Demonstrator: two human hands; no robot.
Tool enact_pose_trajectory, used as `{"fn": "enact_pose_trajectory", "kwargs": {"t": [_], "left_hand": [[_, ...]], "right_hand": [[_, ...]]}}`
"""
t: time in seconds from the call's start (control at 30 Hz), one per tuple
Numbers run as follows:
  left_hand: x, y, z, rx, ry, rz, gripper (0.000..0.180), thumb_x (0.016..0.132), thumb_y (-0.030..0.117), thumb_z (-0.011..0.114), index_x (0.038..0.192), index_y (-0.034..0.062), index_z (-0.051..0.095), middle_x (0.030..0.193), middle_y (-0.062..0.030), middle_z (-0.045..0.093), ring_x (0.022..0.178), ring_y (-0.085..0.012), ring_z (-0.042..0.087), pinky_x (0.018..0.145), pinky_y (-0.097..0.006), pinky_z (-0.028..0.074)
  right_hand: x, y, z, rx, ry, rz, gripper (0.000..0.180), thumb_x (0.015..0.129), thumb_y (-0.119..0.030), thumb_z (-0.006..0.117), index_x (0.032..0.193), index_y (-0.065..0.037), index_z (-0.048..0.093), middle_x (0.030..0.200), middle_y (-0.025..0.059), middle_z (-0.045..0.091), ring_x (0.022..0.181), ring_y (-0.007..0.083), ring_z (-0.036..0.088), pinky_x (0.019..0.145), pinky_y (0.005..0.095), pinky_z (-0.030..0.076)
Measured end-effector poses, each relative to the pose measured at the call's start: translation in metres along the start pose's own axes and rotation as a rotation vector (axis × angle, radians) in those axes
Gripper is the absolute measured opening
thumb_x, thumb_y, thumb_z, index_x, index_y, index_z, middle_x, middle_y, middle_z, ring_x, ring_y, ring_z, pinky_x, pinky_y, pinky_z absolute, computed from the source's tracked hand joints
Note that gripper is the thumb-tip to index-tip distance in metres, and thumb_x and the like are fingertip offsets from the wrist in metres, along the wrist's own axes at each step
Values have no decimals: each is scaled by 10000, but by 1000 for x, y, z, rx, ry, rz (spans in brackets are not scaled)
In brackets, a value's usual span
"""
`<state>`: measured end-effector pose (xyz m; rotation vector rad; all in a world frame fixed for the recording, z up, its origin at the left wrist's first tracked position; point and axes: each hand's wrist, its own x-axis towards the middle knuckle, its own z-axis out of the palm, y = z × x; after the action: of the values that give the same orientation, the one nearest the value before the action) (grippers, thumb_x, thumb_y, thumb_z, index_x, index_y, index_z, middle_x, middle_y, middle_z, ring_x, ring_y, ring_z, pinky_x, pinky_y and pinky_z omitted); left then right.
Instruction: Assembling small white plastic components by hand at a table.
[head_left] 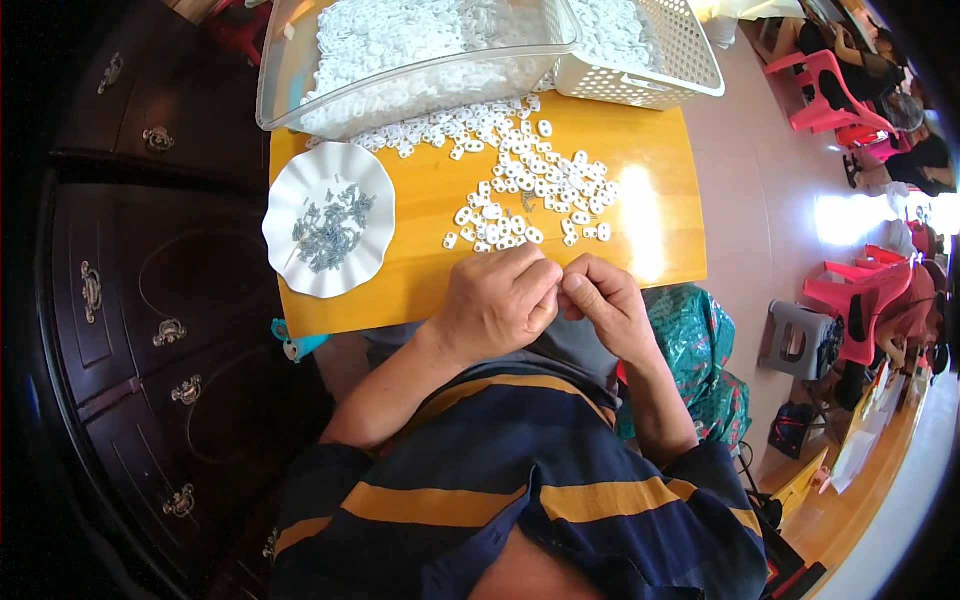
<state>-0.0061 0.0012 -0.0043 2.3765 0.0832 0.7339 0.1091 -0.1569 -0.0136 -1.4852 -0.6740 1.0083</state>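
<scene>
Okay, we're apparently at a fiddly two-handed step beside these white two-holed pieces (541, 170) on the yellow tabletop (425, 285).
They're flat, rounded, loosely scattered; our left hand (503, 302) is curled closed, our right hand (606, 306) pinches, can't tell on what. Next probably calls for a steady touch.

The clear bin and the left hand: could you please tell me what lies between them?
The head view shows small white pieces scattered on the yellow table between the clear bin and the left hand.
</scene>
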Motion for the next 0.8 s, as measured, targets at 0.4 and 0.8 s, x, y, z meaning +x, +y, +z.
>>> {"fn": "enact_pose_trajectory", "kwargs": {"t": [0.4,0.8], "left_hand": [[-1,0,3,-92,-22,-141,130,752,-8,663,805,64,568,710,-82,581,605,-264,618,532,-361,484],[-19,3,9,-188,-52,-175,110,758,-21,638,797,50,564,717,-84,602,600,-250,632,536,-342,498]], "right_hand": [[7,-1,-9,-129,264,-118,77,911,-51,691,893,-7,631,772,-31,589,659,19,494,584,190,407],[56,-6,-24,-1025,485,-396,67,838,-104,718,893,-80,687,849,80,645,694,281,657,608,372,522]]}}
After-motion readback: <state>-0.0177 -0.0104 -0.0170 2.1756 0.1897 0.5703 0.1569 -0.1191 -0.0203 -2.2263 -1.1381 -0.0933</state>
